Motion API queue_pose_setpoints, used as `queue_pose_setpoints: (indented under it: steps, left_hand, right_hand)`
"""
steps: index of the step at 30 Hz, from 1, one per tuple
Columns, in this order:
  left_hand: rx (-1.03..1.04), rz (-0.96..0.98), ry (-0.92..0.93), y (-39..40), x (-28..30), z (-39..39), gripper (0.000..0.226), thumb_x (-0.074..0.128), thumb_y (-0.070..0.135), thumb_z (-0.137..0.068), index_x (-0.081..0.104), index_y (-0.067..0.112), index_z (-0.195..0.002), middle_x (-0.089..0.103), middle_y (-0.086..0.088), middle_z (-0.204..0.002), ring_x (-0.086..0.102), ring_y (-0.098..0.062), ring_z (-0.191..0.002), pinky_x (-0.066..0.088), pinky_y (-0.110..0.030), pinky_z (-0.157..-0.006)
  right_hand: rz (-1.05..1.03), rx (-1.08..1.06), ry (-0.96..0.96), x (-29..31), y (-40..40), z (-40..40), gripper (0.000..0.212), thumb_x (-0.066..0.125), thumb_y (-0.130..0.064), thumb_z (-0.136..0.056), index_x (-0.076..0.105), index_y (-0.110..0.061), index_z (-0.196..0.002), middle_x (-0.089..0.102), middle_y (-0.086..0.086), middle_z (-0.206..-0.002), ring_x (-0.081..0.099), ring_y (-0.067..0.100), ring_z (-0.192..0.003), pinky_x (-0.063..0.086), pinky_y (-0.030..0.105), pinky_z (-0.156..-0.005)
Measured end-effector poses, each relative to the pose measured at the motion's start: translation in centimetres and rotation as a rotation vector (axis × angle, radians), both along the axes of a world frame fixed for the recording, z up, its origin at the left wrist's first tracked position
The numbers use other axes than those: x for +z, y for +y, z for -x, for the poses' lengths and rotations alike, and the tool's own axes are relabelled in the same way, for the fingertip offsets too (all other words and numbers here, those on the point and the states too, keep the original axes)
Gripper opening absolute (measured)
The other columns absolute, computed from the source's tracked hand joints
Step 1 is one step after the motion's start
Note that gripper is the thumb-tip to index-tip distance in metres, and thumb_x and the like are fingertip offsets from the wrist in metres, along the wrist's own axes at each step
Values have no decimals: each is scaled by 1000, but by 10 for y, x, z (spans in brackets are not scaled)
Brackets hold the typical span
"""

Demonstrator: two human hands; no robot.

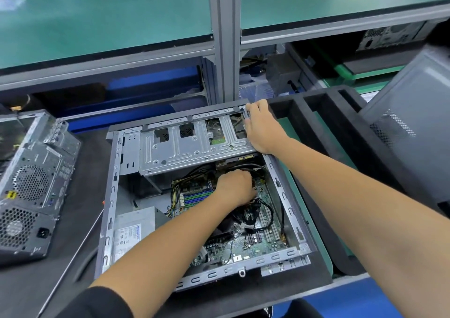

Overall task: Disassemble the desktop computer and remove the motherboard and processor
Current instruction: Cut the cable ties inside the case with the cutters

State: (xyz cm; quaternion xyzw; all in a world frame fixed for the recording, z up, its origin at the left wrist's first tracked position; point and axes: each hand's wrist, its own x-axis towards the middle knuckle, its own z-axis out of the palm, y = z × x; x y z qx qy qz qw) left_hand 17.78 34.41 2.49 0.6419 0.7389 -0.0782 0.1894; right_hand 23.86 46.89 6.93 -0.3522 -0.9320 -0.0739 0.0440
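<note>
Case: we have the desktop computer (202, 196) lying open on the bench (36, 281), side panel already off.
Left hand (235, 187): we reach among the black cables (255, 213) over the motherboard (243, 242); fingers curl, their hold hidden, so we cannot tell.
Right hand (261, 127): we grip the far right end of the drive cage (194, 144).
Done: cover removed only.
Left: cables, cage, power supply (135, 230), board and processor all remain inside.
</note>
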Motion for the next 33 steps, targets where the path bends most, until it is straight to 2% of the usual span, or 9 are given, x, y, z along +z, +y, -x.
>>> queue_pose_setpoints:
  steps: [3,7,9,13,15,20,23,29,33]
  left_hand:
    - [-19,-80,36,6,1,-5,25,62,26,-85,44,12,-75,55,-5,-81,54,-26,-72,40,-32,-61]
    - [-40,-94,49,7,2,-11,14,62,19,-82,50,13,-81,57,-5,-84,58,-27,-76,41,-32,-60]
    - [-44,-95,50,8,3,-11,14,61,16,-81,47,14,-80,59,-5,-83,57,-27,-74,42,-31,-59]
    - [-58,-95,67,8,2,-13,11,57,7,-83,49,13,-82,65,-8,-90,62,-30,-81,43,-31,-59]
    - [-78,-106,104,6,1,-14,9,56,3,-83,57,11,-89,66,-10,-94,63,-31,-84,42,-32,-59]
    - [-151,-117,118,8,-2,-10,20,49,-4,-85,58,4,-102,64,-15,-100,62,-35,-90,41,-36,-61]
    - [-198,-98,66,10,-3,-2,14,49,-5,-86,56,4,-96,62,-17,-97,62,-36,-88,42,-38,-61]
    - [-246,-125,111,5,-9,-6,12,53,-5,-83,61,2,-89,65,-18,-91,64,-37,-84,40,-36,-59]
    - [-172,-108,6,9,-12,0,13,54,-3,-84,48,7,-79,60,-18,-88,63,-37,-85,39,-36,-60]
  right_hand:
    - [171,-8,137,0,-6,-3,38,27,-17,-100,60,-2,-113,48,19,-124,40,32,-102,36,43,-91]
    - [189,-74,203,2,0,-2,35,27,-15,-100,52,0,-121,42,16,-132,38,29,-103,38,35,-82]
    - [217,-17,248,-3,2,-2,35,26,-15,-100,51,-2,-120,41,16,-131,38,29,-103,39,40,-85]
    - [288,-74,372,-1,2,0,37,39,-17,-99,39,-7,-134,38,16,-132,47,31,-101,47,48,-88]
    - [321,-80,371,-3,3,0,37,40,-18,-100,37,-4,-134,37,16,-131,51,32,-106,48,45,-87]
    - [378,-85,406,-5,6,-3,37,40,-21,-102,38,-4,-135,35,13,-129,52,25,-91,47,36,-80]
    - [385,-89,421,-4,5,-3,37,40,-21,-102,38,-5,-135,34,13,-130,50,24,-87,44,35,-77]
    - [401,-87,416,-1,3,-3,37,39,-21,-102,37,-4,-135,33,13,-132,51,25,-87,46,36,-78]
    - [409,-95,412,-1,3,-3,37,39,-21,-102,37,-6,-135,32,13,-133,53,25,-90,47,37,-79]
